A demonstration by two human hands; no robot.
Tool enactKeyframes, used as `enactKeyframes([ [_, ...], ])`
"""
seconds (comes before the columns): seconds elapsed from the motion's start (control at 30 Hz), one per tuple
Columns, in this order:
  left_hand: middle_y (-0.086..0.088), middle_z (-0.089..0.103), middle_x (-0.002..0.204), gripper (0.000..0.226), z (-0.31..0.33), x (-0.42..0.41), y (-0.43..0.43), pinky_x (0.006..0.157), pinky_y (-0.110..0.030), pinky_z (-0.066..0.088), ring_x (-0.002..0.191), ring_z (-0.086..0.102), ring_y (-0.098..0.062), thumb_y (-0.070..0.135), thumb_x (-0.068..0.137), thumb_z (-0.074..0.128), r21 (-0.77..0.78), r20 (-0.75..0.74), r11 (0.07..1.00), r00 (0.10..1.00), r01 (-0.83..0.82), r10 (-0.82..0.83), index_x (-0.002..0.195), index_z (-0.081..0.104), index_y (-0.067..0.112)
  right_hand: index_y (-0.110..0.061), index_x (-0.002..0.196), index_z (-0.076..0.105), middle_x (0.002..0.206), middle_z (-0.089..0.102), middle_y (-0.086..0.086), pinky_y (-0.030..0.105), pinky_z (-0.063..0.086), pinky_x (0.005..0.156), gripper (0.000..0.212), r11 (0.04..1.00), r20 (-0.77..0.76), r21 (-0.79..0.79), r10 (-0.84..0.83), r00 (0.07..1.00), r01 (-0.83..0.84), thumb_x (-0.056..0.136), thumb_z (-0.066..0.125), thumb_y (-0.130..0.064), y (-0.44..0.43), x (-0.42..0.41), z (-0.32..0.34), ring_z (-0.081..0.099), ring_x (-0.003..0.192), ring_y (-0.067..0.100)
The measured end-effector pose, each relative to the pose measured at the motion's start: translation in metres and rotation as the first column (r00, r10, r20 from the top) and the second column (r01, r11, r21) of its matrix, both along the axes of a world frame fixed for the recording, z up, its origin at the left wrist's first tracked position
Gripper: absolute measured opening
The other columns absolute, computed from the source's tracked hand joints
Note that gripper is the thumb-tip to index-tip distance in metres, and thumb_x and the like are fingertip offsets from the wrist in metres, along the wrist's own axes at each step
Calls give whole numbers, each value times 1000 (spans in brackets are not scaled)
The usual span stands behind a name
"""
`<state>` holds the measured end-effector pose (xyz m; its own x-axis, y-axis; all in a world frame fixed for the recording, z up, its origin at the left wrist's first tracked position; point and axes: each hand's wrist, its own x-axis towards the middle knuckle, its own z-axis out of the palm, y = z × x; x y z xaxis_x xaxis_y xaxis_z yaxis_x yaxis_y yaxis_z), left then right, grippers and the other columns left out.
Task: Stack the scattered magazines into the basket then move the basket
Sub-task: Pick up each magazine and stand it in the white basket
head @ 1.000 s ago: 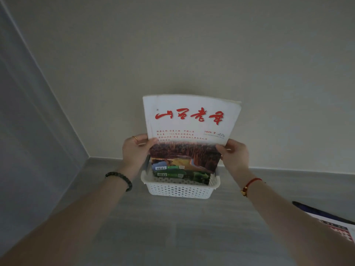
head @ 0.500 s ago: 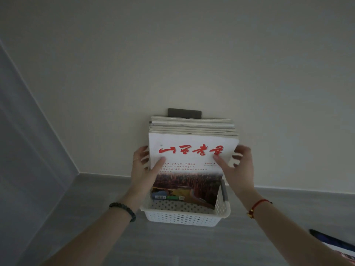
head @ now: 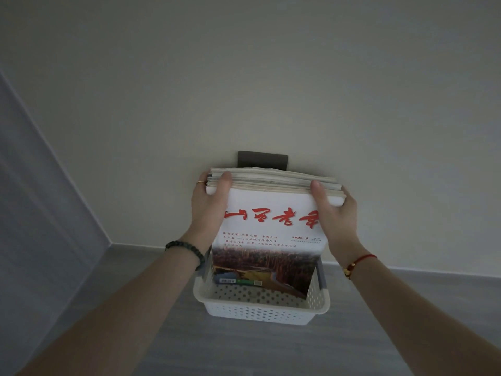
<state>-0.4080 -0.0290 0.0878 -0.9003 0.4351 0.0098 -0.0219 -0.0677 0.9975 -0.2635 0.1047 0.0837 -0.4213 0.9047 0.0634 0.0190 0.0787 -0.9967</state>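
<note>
- Standing upright in a white perforated plastic basket (head: 260,312), a stack of magazines (head: 271,240) is leaning back toward the cream wall (head: 244,77), its lower edges sitting inside the basket and its top edges rising well above the rim.
- Facing the camera is the front magazine, which is showing a white cover with large red brush-style characters, smaller red lines of text, "2025 9" and a brown and green landscape photo below.
- The left hand (head: 208,204) is gripping the stack's upper left corner, thumb lying over the front cover and fingers wrapping behind; a thin ring is showing on one finger.
- The right hand (head: 334,213) is gripping the upper right corner the same way, thumb on the front, fingers behind the stack.
- A dark beaded bracelet (head: 187,252) is circling the left wrist, and a red cord bracelet (head: 359,263) with a gold bead is circling the right.
- The basket is sitting on a grey floor (head: 257,348), close to the wall.
- A dark rectangular plate (head: 262,158) on the wall is showing just above the magazines' top edges.
- A pale grey panel (head: 40,213) is meeting the wall at the left, forming a corner.
</note>
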Motion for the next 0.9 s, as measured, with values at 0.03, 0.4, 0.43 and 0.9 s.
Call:
enactKeyframes([
  [0.03, 3, 61, 98, 33, 0, 0, 0, 50, -19, 51, 76, 62, -9, 43, 85, 52, 11, 12, 1000, 1000, -16, 16, 114, 36, 37, -10, 127, 44, 126, 56, 15, 49, 45, 96, 112, 1000, -35, 1, -18, 999, 18, 40, 65, -77, -2, -2, 1, 54, 115, 32],
  [0.4, -7, 57, 121, 48, -5, -12, 3, 69, -26, 55, 93, 63, -16, 53, 79, 53, 24, 0, 994, 995, -102, 102, 121, 38, 35, -21, 79, 57, 72, 64, -8, 16, 51, 64, 28, 974, -194, 194, -78, 978, 116, 72, 69, -45, 1, -18, 0, 62, 68, 0],
  [0.43, -7, 54, 128, 58, -4, -12, 5, 83, -32, 53, 105, 60, -19, 56, 76, 53, -2, -22, 997, 997, -77, 77, 126, 37, 33, -23, 79, 58, 74, 65, -6, 19, 51, 64, 24, 974, -190, 198, -71, 979, 109, 73, 67, -45, 4, -17, 0, 62, 68, 3],
  [0.9, 11, 59, 102, 36, -24, 8, -11, 61, -13, 52, 80, 64, 6, 45, 91, 35, 64, -179, 998, 984, 15, -3, 123, 39, 29, -18, 115, 47, 95, 58, -12, 8, 47, 64, 29, 979, -167, 204, 26, 986, 9, 92, 44, -35, -9, 9, -33, 58, 82, -5],
])
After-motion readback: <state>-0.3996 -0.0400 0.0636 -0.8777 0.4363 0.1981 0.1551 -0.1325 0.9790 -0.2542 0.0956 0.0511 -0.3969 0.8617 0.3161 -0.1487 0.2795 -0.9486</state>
